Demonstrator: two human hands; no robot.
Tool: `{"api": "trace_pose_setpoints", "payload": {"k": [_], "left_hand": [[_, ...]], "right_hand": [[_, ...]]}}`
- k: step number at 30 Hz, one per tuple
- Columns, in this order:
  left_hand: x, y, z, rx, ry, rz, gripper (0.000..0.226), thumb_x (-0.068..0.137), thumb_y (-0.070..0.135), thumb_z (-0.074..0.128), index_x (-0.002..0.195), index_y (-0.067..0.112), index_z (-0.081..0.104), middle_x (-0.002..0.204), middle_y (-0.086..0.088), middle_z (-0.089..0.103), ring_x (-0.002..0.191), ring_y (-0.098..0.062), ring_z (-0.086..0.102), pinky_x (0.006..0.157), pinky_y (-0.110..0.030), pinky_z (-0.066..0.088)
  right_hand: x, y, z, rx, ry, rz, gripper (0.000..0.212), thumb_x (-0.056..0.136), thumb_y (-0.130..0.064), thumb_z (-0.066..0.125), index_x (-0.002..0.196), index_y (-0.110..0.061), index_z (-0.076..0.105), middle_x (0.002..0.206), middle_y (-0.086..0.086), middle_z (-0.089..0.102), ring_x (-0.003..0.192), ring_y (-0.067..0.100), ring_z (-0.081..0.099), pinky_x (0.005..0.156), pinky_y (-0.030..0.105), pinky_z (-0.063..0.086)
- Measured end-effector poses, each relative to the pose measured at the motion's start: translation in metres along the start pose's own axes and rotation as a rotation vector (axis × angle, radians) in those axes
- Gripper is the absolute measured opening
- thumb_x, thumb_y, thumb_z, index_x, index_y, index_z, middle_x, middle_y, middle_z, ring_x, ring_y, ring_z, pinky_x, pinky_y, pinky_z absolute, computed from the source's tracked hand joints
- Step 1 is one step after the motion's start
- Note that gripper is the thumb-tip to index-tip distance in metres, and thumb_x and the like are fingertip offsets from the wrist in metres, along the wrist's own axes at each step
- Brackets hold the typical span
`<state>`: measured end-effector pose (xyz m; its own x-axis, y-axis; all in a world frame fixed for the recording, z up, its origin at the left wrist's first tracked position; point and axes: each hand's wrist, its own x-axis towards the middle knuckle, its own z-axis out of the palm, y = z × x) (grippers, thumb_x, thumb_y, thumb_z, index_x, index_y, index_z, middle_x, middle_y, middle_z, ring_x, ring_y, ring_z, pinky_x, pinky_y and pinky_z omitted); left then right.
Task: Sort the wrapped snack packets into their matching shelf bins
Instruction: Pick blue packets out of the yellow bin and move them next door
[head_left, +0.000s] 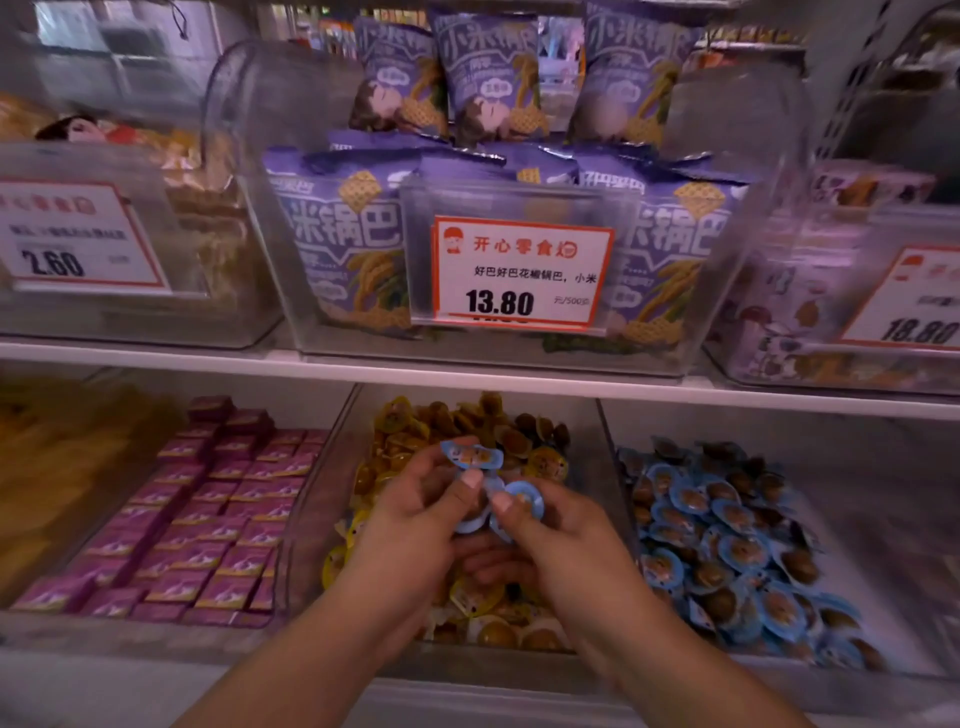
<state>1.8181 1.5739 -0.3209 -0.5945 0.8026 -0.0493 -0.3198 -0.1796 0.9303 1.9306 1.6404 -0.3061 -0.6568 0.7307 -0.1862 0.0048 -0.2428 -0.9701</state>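
Both my hands hover over the middle lower bin (332, 467), which is filled with yellow-wrapped snack packets (400, 421). My left hand (415, 519) holds several blue-wrapped packets, one blue packet (472, 457) sticking up above its fingers. My right hand (545, 535) pinches another blue packet (524, 499) with thumb and fingers, right against the left hand's bundle. The bin to the right (883, 519) holds a heap of matching blue-wrapped packets (727, 545).
A bin of pink boxed sweets (208, 519) sits at lower left. On the shelf above stand clear bins: purple snack bags (488, 78) behind a 13.80 price tag (519, 275), with other bins at left (104, 234) and right (857, 291).
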Motion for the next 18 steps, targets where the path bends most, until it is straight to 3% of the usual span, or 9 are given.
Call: {"api": "trace_pose_setpoints", "payload": {"k": [3, 6, 8, 10, 12, 15, 18], "left_hand": [[0.001, 0.003, -0.001, 0.061, -0.008, 0.065, 0.026, 0.093, 0.01, 0.057, 0.119, 0.013, 0.06, 0.11, -0.012, 0.073, 0.103, -0.032, 0.07, 0.091, -0.049, 0.056], [0.0, 0.0, -0.006, 0.502, -0.001, 0.389, 0.031, 0.094, 0.012, 0.061, 0.12, 0.029, 0.059, 0.111, 0.008, 0.071, 0.103, -0.01, 0.068, 0.09, -0.027, 0.054], [-0.005, -0.002, -0.003, 0.73, -0.055, 0.549, 0.041, 0.09, 0.016, 0.06, 0.121, 0.043, 0.056, 0.117, 0.017, 0.064, 0.11, -0.003, 0.062, 0.09, -0.014, 0.046], [-0.006, -0.008, -0.001, 0.9, -0.109, 0.673, 0.054, 0.086, 0.01, 0.062, 0.125, 0.046, 0.053, 0.126, 0.02, 0.055, 0.121, -0.003, 0.054, 0.098, -0.011, 0.04], [-0.007, -0.013, 0.0, 0.949, -0.13, 0.682, 0.061, 0.083, 0.015, 0.066, 0.131, 0.049, 0.048, 0.131, 0.022, 0.051, 0.125, 0.0, 0.051, 0.1, -0.012, 0.039], [-0.01, -0.01, 0.004, 0.832, -0.126, 0.524, 0.077, 0.076, 0.036, 0.073, 0.139, 0.058, 0.035, 0.137, 0.03, 0.05, 0.126, 0.007, 0.049, 0.098, -0.016, 0.046], [-0.016, -0.008, 0.01, 0.758, -0.204, 0.55, 0.091, 0.074, 0.039, 0.076, 0.148, 0.049, 0.024, 0.144, 0.026, 0.047, 0.132, 0.004, 0.045, 0.101, -0.012, 0.04]], "right_hand": [[-0.002, -0.002, -0.002, 0.081, 0.045, 0.036, 0.018, 0.099, -0.02, 0.056, 0.11, -0.009, 0.065, 0.087, 0.021, 0.074, 0.071, 0.035, 0.072, 0.057, 0.034, 0.059], [-0.002, -0.003, -0.003, 0.356, 0.086, 0.155, 0.023, 0.102, -0.017, 0.049, 0.111, -0.003, 0.065, 0.092, 0.022, 0.074, 0.078, 0.036, 0.073, 0.059, 0.036, 0.06], [-0.005, -0.006, -0.004, 0.587, 0.003, 0.266, 0.034, 0.099, -0.029, 0.051, 0.114, -0.002, 0.066, 0.099, 0.023, 0.073, 0.084, 0.038, 0.073, 0.067, 0.042, 0.06], [-0.006, -0.007, -0.006, 0.747, -0.085, 0.327, 0.047, 0.094, -0.045, 0.054, 0.114, -0.005, 0.07, 0.095, 0.021, 0.072, 0.076, 0.033, 0.072, 0.067, 0.042, 0.058], [-0.004, -0.009, -0.007, 0.788, -0.136, 0.321, 0.051, 0.09, -0.049, 0.058, 0.111, -0.005, 0.073, 0.096, 0.018, 0.073, 0.075, 0.029, 0.073, 0.065, 0.039, 0.058], [-0.002, -0.01, -0.008, 0.751, -0.165, 0.258, 0.038, 0.086, -0.037, 0.064, 0.106, -0.007, 0.076, 0.113, 0.018, 0.071, 0.097, 0.03, 0.072, 0.076, 0.039, 0.06], [-0.004, -0.012, -0.01, 0.669, -0.143, 0.238, 0.032, 0.078, -0.031, 0.071, 0.103, -0.013, 0.078, 0.114, 0.014, 0.072, 0.099, 0.027, 0.072, 0.074, 0.035, 0.057]]}}
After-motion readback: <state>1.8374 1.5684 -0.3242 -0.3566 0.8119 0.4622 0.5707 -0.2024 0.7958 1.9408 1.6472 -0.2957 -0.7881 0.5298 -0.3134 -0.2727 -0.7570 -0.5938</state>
